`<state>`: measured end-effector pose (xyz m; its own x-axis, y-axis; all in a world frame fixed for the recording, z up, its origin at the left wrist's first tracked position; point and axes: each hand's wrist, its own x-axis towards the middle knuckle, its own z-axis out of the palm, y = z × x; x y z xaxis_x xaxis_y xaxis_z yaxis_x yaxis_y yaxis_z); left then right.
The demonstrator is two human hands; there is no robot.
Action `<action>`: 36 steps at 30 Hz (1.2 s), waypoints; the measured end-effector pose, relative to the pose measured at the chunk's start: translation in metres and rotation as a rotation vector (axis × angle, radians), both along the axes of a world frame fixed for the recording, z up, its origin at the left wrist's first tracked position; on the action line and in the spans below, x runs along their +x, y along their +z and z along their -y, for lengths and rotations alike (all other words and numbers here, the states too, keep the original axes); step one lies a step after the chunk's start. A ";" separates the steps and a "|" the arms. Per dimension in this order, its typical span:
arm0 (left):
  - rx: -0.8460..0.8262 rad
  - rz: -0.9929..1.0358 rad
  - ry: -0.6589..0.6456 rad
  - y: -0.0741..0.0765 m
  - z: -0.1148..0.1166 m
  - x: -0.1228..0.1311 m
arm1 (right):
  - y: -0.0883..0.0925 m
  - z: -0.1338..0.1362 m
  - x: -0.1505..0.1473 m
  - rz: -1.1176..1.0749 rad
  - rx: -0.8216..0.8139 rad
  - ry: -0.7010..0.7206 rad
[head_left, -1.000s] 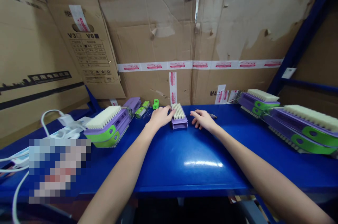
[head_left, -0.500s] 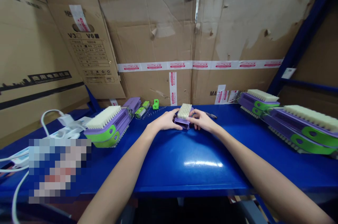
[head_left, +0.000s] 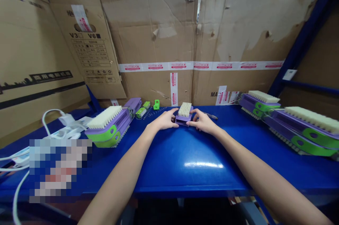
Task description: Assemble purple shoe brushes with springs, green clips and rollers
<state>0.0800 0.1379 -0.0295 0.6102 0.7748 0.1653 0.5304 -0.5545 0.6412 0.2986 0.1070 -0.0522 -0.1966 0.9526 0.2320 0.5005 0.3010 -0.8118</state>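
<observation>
A small purple brush block [head_left: 184, 113] with cream bristles on top is at the far middle of the blue table [head_left: 185, 158]. My left hand [head_left: 164, 120] grips its left side with the thumb over the near edge. My right hand [head_left: 202, 121] grips its right side, fingers curled against it. The block is tilted slightly, raised at the near end between both hands.
A stack of purple and green brushes [head_left: 109, 126] lies at the left, with small green parts [head_left: 148, 106] behind it. More stacked brushes [head_left: 291, 122] line the right side. White cables [head_left: 57, 129] lie at far left. A pen [head_left: 212, 115] lies behind my right hand. Cardboard sheets [head_left: 159, 41] wall the back.
My right hand closed in on the brush block from its right. Both hands turned it, lifted its near end and shifted it slightly toward the back.
</observation>
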 end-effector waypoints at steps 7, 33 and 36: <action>0.068 -0.028 0.121 -0.006 -0.002 0.007 | -0.001 -0.003 0.002 -0.054 0.017 -0.108; 0.302 -0.654 1.122 0.012 -0.012 -0.051 | -0.005 -0.008 0.007 0.067 0.028 -0.059; 0.326 -0.657 1.084 0.013 -0.012 -0.052 | -0.005 -0.008 0.007 0.071 0.028 -0.059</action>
<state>0.0276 0.1500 -0.0167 -0.2570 0.9011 0.3492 0.9628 0.2700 0.0117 0.3059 0.1153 -0.0572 -0.1574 0.9563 0.2466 0.5736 0.2917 -0.7654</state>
